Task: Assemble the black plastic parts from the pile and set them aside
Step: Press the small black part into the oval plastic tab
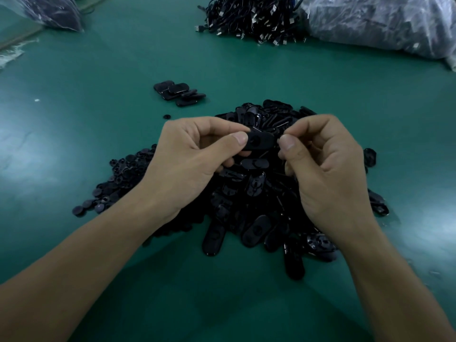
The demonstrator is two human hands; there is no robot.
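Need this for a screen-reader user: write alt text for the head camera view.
The left hand pinches an oval black part above a pile of black plastic parts on a green table, while the right hand, fingers curled, is beside it. A group of oval pieces lies apart beyond the pile, a heap of USB cables farther back.

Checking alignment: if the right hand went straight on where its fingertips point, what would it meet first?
Probably the oval part held by the left hand, close ahead of the right hand; the depth between them is unclear.

A black oval part [260, 141] is held level above the heaped pile [259, 193].
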